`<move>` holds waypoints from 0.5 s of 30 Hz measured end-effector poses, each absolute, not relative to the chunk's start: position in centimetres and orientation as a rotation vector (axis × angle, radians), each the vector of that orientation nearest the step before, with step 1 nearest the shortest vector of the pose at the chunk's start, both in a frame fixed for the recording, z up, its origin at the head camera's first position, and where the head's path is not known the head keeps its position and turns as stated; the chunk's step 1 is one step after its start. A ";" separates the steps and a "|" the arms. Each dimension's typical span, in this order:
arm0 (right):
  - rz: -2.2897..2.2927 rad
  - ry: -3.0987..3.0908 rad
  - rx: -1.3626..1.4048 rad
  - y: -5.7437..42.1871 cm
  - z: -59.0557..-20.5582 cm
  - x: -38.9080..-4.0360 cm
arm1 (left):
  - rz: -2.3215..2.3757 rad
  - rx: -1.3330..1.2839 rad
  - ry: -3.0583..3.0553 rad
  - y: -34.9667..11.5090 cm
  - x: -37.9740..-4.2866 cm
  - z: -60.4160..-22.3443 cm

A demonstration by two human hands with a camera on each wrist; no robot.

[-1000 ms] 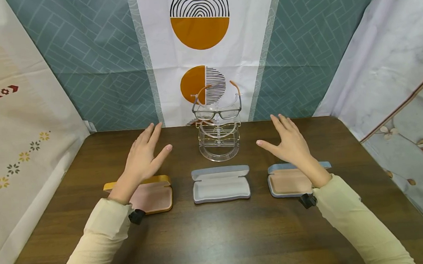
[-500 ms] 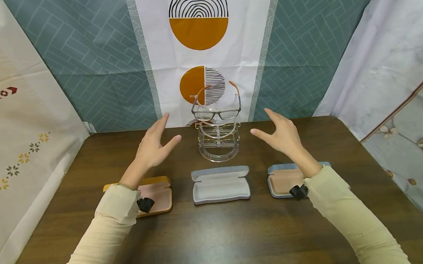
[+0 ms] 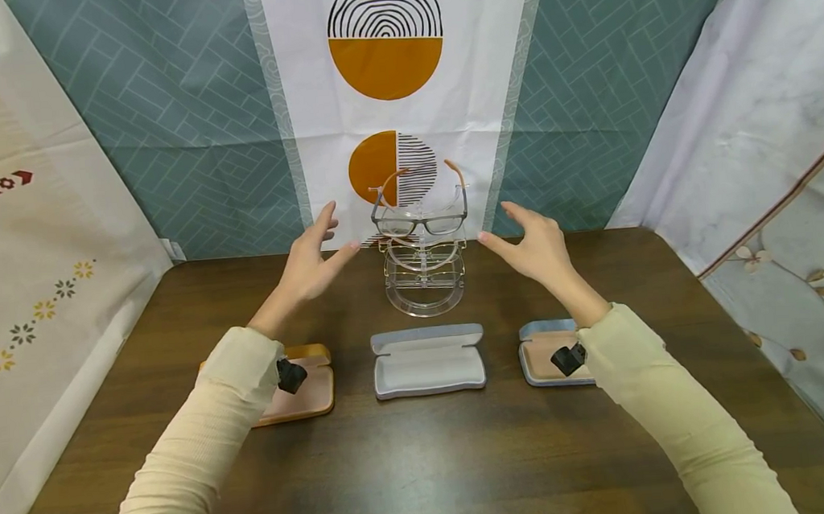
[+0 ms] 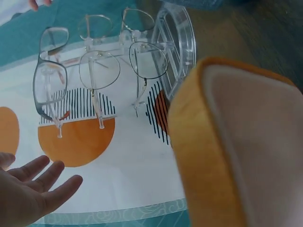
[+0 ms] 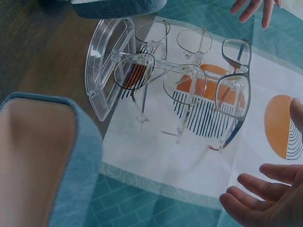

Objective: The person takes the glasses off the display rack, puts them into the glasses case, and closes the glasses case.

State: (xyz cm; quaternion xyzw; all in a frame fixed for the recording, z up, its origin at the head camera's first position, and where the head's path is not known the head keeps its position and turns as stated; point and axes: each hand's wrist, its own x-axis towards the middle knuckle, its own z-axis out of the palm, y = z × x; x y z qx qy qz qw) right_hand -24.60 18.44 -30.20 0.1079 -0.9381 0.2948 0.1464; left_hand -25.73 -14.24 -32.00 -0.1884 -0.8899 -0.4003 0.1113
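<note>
A clear display stand (image 3: 427,311) holds three pairs of glasses one above another. On top sit grey-framed glasses (image 3: 420,223) with orange temple tips; beneath are two thin metal-framed pairs, one being these round glasses (image 4: 98,88). My left hand (image 3: 308,265) hovers left of the top pair, thumb toward it and fingers spread, apart from it. On the other side my right hand (image 3: 536,249) is held likewise, thumb nearest the frame. Both hands hold nothing. The right wrist view shows the right hand's relaxed fingers (image 5: 251,201) off to one side of the glasses.
Three opened glasses cases lie in a row on the brown table (image 3: 428,465): a yellow one (image 3: 314,398) partly behind the left sleeve, a grey one (image 3: 430,371) in the middle, a blue one (image 3: 536,356) partly behind the right wrist. Patterned cloth (image 3: 207,144) hangs behind.
Both hands have risen and moved inward toward the glasses on the stand, the left moving farther sideways. The stand, glasses and cases have stayed in place.
</note>
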 end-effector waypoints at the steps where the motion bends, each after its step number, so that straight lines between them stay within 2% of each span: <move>1: 0.856 -2.699 0.309 18.4 -30.1 -24.7 | -1.203 -0.548 -2.609 -14.2 -25.9 -32.0; 15: 0.997 -2.688 0.236 17.3 -29.4 -26.5 | -1.643 -0.417 -2.532 -13.2 -27.9 -31.1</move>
